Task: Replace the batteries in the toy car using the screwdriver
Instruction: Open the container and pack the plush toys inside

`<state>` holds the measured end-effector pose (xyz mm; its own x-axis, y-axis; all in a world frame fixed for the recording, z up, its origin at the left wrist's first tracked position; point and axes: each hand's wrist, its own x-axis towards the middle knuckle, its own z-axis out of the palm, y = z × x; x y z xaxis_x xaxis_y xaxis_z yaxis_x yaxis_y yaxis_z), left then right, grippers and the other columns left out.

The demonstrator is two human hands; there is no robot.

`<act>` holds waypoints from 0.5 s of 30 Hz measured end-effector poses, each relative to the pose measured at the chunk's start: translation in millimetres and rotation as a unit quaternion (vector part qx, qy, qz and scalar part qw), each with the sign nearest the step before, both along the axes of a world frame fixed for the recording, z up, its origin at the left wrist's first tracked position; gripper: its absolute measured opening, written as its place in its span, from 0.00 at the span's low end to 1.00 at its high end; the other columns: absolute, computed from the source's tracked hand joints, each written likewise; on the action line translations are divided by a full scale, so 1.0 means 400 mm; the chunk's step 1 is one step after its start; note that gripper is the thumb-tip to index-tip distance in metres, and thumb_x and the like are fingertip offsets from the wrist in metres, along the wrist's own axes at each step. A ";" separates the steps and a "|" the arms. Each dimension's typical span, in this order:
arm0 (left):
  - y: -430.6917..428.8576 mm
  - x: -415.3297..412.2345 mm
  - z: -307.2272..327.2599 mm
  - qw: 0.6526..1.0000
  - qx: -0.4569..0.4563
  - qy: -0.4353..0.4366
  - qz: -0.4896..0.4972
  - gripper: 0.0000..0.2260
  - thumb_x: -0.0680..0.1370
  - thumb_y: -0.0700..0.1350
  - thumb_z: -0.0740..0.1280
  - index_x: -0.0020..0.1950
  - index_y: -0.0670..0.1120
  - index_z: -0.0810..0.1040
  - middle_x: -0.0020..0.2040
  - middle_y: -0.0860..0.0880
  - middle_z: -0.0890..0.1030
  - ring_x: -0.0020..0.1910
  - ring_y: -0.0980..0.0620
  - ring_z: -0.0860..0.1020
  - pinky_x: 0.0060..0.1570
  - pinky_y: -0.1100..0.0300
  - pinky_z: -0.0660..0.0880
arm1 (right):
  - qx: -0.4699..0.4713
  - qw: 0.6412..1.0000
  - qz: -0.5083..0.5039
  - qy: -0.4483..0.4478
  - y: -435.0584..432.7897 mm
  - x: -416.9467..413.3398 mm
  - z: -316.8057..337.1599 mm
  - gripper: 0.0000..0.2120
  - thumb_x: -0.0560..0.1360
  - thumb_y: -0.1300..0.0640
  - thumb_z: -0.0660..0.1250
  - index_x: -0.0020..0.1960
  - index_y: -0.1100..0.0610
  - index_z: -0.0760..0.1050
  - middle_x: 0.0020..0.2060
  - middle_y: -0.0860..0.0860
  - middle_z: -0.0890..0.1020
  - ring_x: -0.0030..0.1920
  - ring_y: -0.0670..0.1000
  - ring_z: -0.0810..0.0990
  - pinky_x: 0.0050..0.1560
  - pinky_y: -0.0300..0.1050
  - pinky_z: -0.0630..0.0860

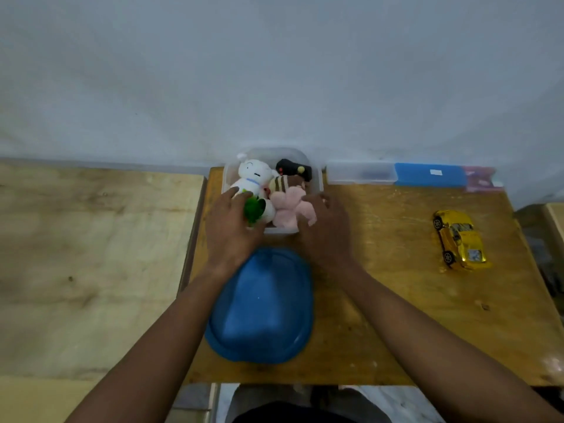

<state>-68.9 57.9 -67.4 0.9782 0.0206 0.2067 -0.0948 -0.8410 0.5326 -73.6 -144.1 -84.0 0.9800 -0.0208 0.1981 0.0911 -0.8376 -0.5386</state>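
- At the clear box's (274, 152) sides: left hand (232, 227) covers the near-left corner, grip impossible to tell; right hand (326, 233) lies spread-fingered against the right wall.
- Inside the box: plush toys (288, 209), heaped.
- Just nearer than the box: blue lid (265, 303) on the surface (381, 270).
- Well right of the box: yellow toy car (459, 239).

Plush toys (253, 177) crowd a clear tub (318, 182) at the wooden desk's (381, 254) back edge. A blue lid (262, 306) lies just before it.
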 end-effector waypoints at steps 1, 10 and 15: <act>0.006 -0.049 -0.007 0.999 -0.013 0.001 0.034 0.25 0.71 0.51 0.74 0.66 0.45 0.77 0.65 0.42 0.77 0.62 0.42 0.74 0.58 0.48 0.74 | 0.007 0.999 -0.029 0.012 -0.008 -0.052 -0.020 0.16 0.77 0.46 0.59 0.61 0.50 0.75 0.59 0.51 0.77 0.60 0.51 0.72 0.58 0.50 0.74; 0.025 -0.383 -0.103 0.944 -0.052 0.253 0.204 0.36 0.71 0.61 0.69 0.74 0.45 0.69 0.69 0.39 0.74 0.68 0.35 0.72 0.64 0.40 0.72 | 0.039 0.970 -0.041 0.236 -0.043 -0.368 -0.132 0.25 0.75 0.42 0.66 0.68 0.53 0.73 0.63 0.58 0.76 0.62 0.61 0.75 0.59 0.54 0.75; 0.017 -0.445 -0.113 0.936 -0.130 0.239 0.224 0.34 0.72 0.52 0.75 0.75 0.44 0.69 0.70 0.40 0.76 0.67 0.37 0.74 0.64 0.44 0.74 | 0.165 0.943 -0.057 0.283 -0.035 -0.390 -0.112 0.16 0.74 0.52 0.70 0.60 0.54 0.80 0.54 0.53 0.83 0.56 0.56 0.81 0.50 0.46 0.76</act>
<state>-247.1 64.8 -112.7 0.8382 0.4399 -0.3224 0.5386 -0.5745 0.6164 -229.7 -157.9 -128.9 0.9148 -0.1009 -0.3912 -0.3689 -0.6034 -0.7070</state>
